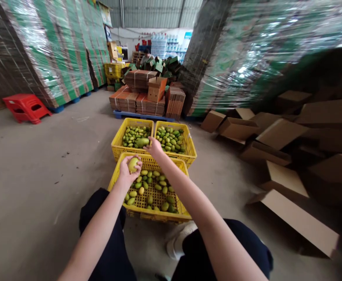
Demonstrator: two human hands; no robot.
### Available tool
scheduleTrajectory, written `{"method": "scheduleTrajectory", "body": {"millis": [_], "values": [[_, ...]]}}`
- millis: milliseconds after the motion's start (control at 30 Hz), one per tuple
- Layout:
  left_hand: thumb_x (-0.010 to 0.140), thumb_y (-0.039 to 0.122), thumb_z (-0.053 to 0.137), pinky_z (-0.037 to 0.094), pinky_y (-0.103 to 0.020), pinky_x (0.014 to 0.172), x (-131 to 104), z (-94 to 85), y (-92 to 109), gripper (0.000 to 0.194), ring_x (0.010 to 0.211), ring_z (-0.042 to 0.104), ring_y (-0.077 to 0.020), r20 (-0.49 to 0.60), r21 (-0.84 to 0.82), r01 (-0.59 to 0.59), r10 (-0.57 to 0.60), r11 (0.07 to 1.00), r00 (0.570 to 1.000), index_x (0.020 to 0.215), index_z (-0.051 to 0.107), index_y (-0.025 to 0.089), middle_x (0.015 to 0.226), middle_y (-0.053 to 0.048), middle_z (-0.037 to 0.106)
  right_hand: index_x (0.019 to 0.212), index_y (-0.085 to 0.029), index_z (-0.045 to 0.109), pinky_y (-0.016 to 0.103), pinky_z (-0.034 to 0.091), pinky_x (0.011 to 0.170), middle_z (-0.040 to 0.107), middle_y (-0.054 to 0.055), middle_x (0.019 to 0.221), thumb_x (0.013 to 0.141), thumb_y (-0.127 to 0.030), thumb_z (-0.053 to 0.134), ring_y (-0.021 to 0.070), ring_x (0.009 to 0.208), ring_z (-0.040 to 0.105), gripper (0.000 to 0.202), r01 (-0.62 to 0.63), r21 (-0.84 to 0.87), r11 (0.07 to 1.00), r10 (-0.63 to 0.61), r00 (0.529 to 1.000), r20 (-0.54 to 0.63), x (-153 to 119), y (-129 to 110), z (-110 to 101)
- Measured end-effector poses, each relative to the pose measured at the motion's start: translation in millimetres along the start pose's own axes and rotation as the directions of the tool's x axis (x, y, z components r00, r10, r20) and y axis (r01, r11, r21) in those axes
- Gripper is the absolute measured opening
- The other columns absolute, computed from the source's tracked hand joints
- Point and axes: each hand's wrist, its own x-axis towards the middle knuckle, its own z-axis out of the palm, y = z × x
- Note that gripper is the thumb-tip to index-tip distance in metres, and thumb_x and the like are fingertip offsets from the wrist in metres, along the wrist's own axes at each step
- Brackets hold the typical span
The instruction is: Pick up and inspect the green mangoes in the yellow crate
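My left hand (130,167) is wrapped around a yellow-green mango (133,164), held above the left side of the nearest yellow crate (116,171). My right hand (155,147) reaches across to the far left crate (117,145), with its fingers spread. Right at those fingertips is a larger green mango (142,142), its whole outline showing; whether the fingers touch it is hard to tell. Several green mangoes (164,205) and a yellower one (141,191) lie scattered over the near crate's perforated floor. Many more fill both far crates, including the far right crate (192,146).
Empty cardboard boxes (287,175) are heaped at the right. Bundled flat cartons (150,103) sit on a blue pallet (124,114) behind the crates. Wrapped green stacks (62,47) rise on both sides. A red stool (27,107) stands left; a person (146,57) is far back.
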Motion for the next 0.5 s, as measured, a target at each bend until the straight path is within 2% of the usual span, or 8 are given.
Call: {"method": "scheduleTrajectory", "body": {"millis": [67, 133, 200, 300, 400, 500], "values": [[0.079, 0.010, 0.041, 0.036, -0.009, 0.034, -0.5, -4.1, 5.4, 0.012, 0.053, 0.051, -0.0080, -0.037, -0.043, -0.049, 0.047, 0.998, 0.998, 0.080, 0.053, 0.014, 0.067, -0.003, 0.054, 0.118, -0.017, 0.058, 0.031, 0.055, 0.078, 0.062, 0.009, 0.119, 0.096, -0.031, 0.045, 0.0175, 0.101, 0.062, 0.029, -0.042, 0.024, 0.999, 0.043, 0.998, -0.039, 19.2, -12.2, -14.3], [0.078, 0.009, 0.042, 0.038, -0.009, 0.035, -2.3, -7.0, 9.9, 0.013, 0.054, 0.052, -0.0083, -0.078, -0.059, -0.100, 0.095, 0.993, 0.992, 0.081, 0.053, 0.014, 0.067, -0.003, 0.055, 0.110, -0.014, 0.062, 0.023, 0.054, 0.071, 0.066, 0.009, 0.110, 0.095, -0.028, 0.040, 0.0144, 0.093, 0.064, 0.030, -0.076, 0.002, 0.997, 0.076, 0.997, -0.011, 16.1, -9.8, -27.7], [0.079, 0.008, 0.042, 0.040, -0.009, 0.037, -5.9, -7.6, 13.4, 0.013, 0.054, 0.053, -0.0082, -0.099, -0.057, -0.131, 0.125, 0.990, 0.987, 0.081, 0.054, 0.014, 0.068, -0.004, 0.056, 0.093, -0.011, 0.066, 0.021, 0.052, 0.062, 0.070, 0.010, 0.093, 0.091, -0.026, 0.041, 0.0122, 0.075, 0.065, 0.029, -0.106, -0.039, 0.994, 0.108, 0.992, 0.062, -3.6, 4.5, -38.3], [0.081, 0.008, 0.043, 0.041, -0.010, 0.037, -13.8, -5.0, 18.3, 0.013, 0.055, 0.055, -0.0085, -0.057, -0.005, -0.143, 0.143, 0.990, 0.988, 0.082, 0.055, 0.013, 0.071, -0.005, 0.058, 0.065, -0.010, 0.064, 0.020, 0.050, 0.055, 0.069, 0.008, 0.066, 0.085, -0.020, 0.044, 0.0104, 0.054, 0.060, 0.030, -0.114, -0.160, 0.981, 0.148, 0.963, 0.225, -45.3, 34.4, -47.7], [0.082, 0.009, 0.044, 0.041, -0.012, 0.035, -19.3, -5.7, 21.3, 0.014, 0.054, 0.056, -0.0100, -0.026, 0.133, -0.142, 0.147, 0.981, 0.989, 0.084, 0.057, 0.013, 0.072, -0.006, 0.059, 0.058, -0.012, 0.065, 0.019, 0.050, 0.055, 0.068, 0.005, 0.057, 0.082, -0.018, 0.046, 0.0120, 0.054, 0.063, 0.031, -0.039, -0.319, 0.947, 0.173, 0.898, 0.404, -83.0, 59.0, -49.0], [0.081, 0.008, 0.046, 0.043, -0.014, 0.037, -15.6, -17.9, 15.3, 0.013, 0.053, 0.057, -0.0107, -0.165, 0.246, -0.062, 0.105, 0.967, 0.981, 0.083, 0.058, 0.013, 0.070, -0.006, 0.060, 0.064, -0.013, 0.070, 0.022, 0.053, 0.064, 0.073, 0.007, 0.066, 0.077, -0.014, 0.055, 0.0170, 0.067, 0.070, 0.021, 0.108, -0.501, 0.859, 0.209, 0.819, 0.535, -108.5, 72.3, -41.8]]}}
